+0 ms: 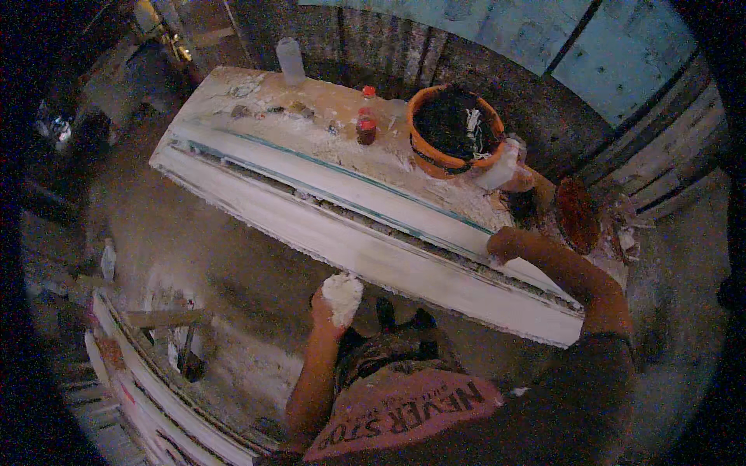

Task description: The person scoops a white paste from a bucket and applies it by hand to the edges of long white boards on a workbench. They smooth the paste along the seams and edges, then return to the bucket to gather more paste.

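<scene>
A long white plaster-like moulding (pixel 326 233) lies slantwise along the near side of a worktable, with a dark groove and a thin green line running its length. My left hand (pixel 319 305) is in front of its near edge, closed round a rough white lump (pixel 342 298) that looks like plaster or plaster-soaked fibre. Farther right, my right hand (pixel 507 245) rests at the moulding's far edge. It looks rounded and closed, and whatever is under its fingers is hidden.
On the messy tabletop (pixel 256 93) are an orange bucket (pixel 423 147) with dark contents, a red-capped bottle (pixel 366 124) and a pale translucent container (pixel 291 62). A reddish-brown round object (pixel 576 213) is at the right. More long white pieces (pixel 148 396) are at lower left.
</scene>
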Demonstrator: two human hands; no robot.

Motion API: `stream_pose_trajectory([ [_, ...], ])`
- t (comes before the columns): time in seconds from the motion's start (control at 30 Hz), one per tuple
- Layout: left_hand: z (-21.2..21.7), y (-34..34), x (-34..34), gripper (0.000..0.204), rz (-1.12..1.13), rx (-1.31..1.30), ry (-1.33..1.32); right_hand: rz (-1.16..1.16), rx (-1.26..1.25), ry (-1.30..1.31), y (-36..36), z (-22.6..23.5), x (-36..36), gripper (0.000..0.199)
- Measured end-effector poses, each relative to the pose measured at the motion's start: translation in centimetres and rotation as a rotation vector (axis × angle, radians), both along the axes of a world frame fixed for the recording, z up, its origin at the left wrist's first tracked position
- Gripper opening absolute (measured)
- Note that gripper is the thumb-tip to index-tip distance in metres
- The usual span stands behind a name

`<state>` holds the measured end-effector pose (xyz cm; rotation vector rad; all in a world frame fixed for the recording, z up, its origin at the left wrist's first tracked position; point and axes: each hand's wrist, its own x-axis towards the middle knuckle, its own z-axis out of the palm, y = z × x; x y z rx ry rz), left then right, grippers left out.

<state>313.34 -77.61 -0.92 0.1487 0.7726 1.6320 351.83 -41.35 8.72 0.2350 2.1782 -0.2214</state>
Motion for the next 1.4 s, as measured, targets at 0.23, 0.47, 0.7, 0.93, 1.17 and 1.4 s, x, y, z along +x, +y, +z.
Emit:
stream_pose_trajectory([
  [0.23, 4.0, 4.7, 3.8, 0.033, -0.100, -0.067, 0.728, -0.121, -0.092, 0.715, -6.5, 6.5, -14.3, 0.048],
  [0.47, 6.8, 4.7, -1.8, 0.029, -0.333, -0.392, 1.263, 0.267, -0.142, 1.162, -14.3, 8.0, -26.2, 0.050],
  [0.7, 4.0, -0.4, -9.3, 0.023, 0.333, -0.272, 0.824, 0.666, -0.179, 1.086, -12.0, 4.5, -34.4, 0.052],
  [0.93, 3.4, -6.1, -17.7, 0.038, 0.716, 0.148, -0.076, 0.147, -0.143, 0.851, -12.2, 1.2, -49.9, 0.041],
  [1.17, 4.8, -7.8, -19.0, 0.048, 0.585, 0.275, -0.510, 0.368, -0.048, 1.065, -10.7, -1.4, -65.1, 0.034],
  [1.4, 4.8, -2.1, -18.2, 0.047, 0.750, 0.185, -0.396, 0.256, -0.173, 0.986, -10.5, -3.3, -68.9, 0.023],
])
